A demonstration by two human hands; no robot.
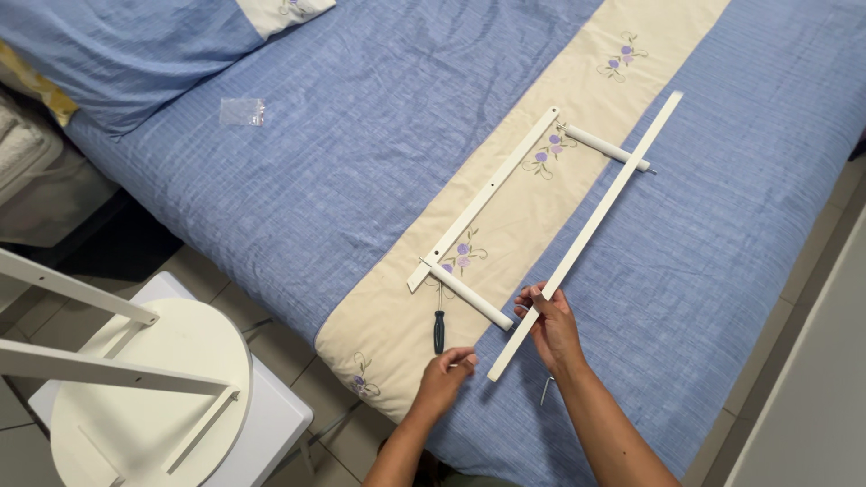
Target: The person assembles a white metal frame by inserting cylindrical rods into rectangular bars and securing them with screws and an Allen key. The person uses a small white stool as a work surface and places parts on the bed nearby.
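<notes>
Right hand (552,326) grips the loose white slat (586,233) near its lower end, fingers wrapped and clamped on it. The slat runs diagonally across the blue bedspread (361,135), upper end toward the far right of the bed.

Left hand (445,374) sits just beside the slat's lower tip, fingers pinched together on something small, probably a screw, too small to confirm.

Second white slat (487,194) lies parallel on the cream embroidered band (541,216) of the bedspread, with two white round rods joined to it: near rod (469,296) at its lower end, far rod (604,147) at its upper end. Near rod's free end is close to the right hand's fingertips; far rod's free end passes under or touches the held slat, cannot tell which.

Black-handled screwdriver (439,326) lies on the cream band just below the near rod, beside the left hand. Small metal key (547,389) lies on the bedspread next to the right wrist.

Clear plastic bag (243,111) is well apart, near the pillow (135,45). White round stool parts (144,388) are on the floor at left.
</notes>
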